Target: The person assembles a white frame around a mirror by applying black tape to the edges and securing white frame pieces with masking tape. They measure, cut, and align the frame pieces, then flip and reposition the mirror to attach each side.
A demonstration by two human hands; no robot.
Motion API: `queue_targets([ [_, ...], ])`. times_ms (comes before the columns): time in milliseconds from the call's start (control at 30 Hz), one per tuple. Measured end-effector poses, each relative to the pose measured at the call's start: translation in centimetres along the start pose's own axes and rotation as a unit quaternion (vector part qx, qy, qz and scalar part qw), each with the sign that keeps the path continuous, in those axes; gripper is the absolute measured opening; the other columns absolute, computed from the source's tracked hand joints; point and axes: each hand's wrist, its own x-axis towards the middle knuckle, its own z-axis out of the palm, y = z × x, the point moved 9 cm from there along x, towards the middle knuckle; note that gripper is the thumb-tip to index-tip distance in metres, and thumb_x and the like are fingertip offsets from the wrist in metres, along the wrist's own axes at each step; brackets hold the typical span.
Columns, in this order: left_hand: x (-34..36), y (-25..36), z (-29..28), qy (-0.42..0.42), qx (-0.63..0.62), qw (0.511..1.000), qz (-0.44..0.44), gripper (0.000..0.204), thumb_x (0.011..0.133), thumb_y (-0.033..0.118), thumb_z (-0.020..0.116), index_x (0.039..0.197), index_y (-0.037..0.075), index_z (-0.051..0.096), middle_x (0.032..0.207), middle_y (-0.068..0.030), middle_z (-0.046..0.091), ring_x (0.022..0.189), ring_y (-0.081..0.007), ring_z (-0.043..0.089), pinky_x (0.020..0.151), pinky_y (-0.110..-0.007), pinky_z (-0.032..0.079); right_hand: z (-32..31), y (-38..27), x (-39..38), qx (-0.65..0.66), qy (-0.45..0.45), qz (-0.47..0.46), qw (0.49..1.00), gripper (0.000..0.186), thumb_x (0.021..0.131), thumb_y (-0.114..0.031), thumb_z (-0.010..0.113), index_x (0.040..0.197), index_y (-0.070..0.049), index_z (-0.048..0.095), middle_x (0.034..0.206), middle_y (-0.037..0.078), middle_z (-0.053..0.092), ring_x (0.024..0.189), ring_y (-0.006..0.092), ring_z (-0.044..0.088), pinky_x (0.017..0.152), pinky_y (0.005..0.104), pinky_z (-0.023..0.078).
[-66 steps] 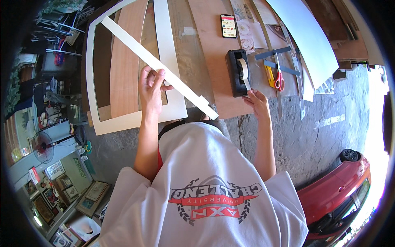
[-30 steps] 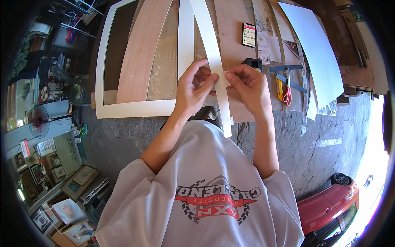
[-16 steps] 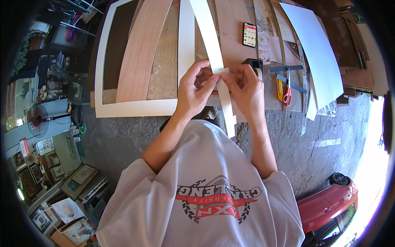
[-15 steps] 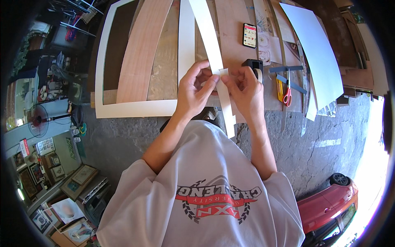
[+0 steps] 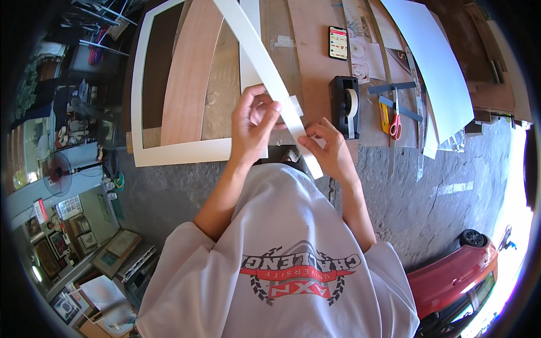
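Note:
A long white strip (image 5: 252, 50) runs diagonally over the work table, tilted top to left. A short piece of tape (image 5: 296, 106) juts from its right edge. My left hand (image 5: 259, 115) is closed on the strip beside that piece, thumb in front. Lower down, my right hand (image 5: 322, 143) pinches the same strip. Just past my right hand sits a black tape dispenser (image 5: 338, 118) with a pale roll (image 5: 350, 104). A white rectangular frame (image 5: 186, 156) lies on the table to the left, with a wooden strip (image 5: 183, 90) across its opening.
A phone (image 5: 338, 42), red-handled scissors (image 5: 395, 128), a yellow cutter (image 5: 384, 117), dark strips (image 5: 408, 114), metal rulers (image 5: 391, 160) and a large white sheet (image 5: 434, 73) lie on the right. A red car (image 5: 451, 276) stands at lower right, a fan (image 5: 58, 172) at left, over concrete floor (image 5: 422, 208).
My right hand has slid down the strip, away from the tape piece. The strip's top has swung left, and my left hand shifted slightly left. The dispenser now shows fully.

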Motion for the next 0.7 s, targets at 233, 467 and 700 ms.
queue_targets([
  [233, 4.5, 7.4, -4.5, 0.053, 0.094, 0.989, 0.1, 0.011, 0.1, 0.014, 0.064, 0.105, 0.005, 0.063, 0.092, -0.0031, 0.069, 0.077, -0.0103, 0.069, 0.058, -0.026, 0.062, -1.0, 5.5, -3.6, 0.026, 0.0, -0.058, 0.998, 0.013, 0.089, -0.013, 0.074, 0.092, -0.001, 0.071, 0.097, 0.013, 0.067, 0.089, 0.0286, 0.064, 0.078, 0.039, 0.051],
  [467, 4.6, 11.1, -5.1, 0.086, 0.087, 0.978, 0.172, 0.023, 0.098, 0.018, 0.068, 0.115, 0.005, 0.062, 0.094, -0.0037, 0.066, 0.085, -0.0118, 0.071, 0.057, -0.026, 0.063, -8.9, 24.1, -5.1, 0.001, 0.198, 0.249, 0.948, 0.037, 0.104, -0.036, 0.058, 0.12, -0.004, 0.063, 0.109, 0.007, 0.068, 0.082, 0.0168, 0.07, 0.071, 0.0323, 0.054],
  [700, 4.8, 10.5, -4.6, 0.079, 0.11, 0.976, 0.168, 0.032, 0.098, 0.02, 0.068, 0.124, 0.006, 0.055, 0.1, -0.0082, 0.069, 0.087, -0.0165, 0.073, 0.06, -0.03, 0.064, -8.0, 24.9, -3.4, 0.115, 0.091, 0.289, 0.946, 0.035, 0.101, -0.035, 0.063, 0.119, -0.005, 0.066, 0.111, 0.008, 0.069, 0.085, 0.0177, 0.072, 0.074, 0.0291, 0.054],
])
